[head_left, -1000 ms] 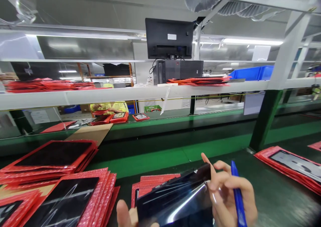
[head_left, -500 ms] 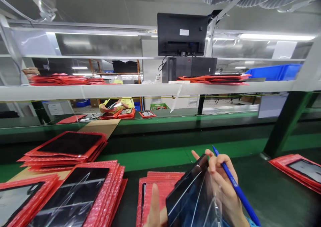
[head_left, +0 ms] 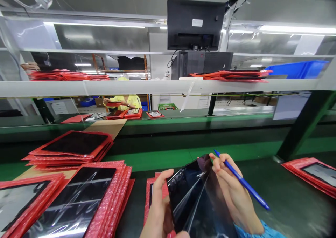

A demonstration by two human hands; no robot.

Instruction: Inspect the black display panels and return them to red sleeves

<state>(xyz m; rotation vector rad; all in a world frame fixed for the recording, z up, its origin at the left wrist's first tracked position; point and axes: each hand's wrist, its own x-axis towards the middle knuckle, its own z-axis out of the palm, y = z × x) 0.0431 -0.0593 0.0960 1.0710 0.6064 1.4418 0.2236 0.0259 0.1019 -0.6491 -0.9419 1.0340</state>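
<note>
Top center, we see a monitor (head_left: 195, 24) above a computer (head_left: 210, 62), a white shelf (head_left: 136, 87) running below, a blue bin (head_left: 301, 69) at upper right, a person in yellow (head_left: 134, 100) left of center, a green crate (head_left: 165, 107) mid-frame.

Cool, even light reaches me from bright strip lights (head_left: 299, 29) overhead. Pale glare streaks the dark screen (head_left: 201, 201) I hold and the glossy panel (head_left: 76, 199) to my left. The post (head_left: 304, 126) leans, stretched near the edge; the far background looks soft.
</note>
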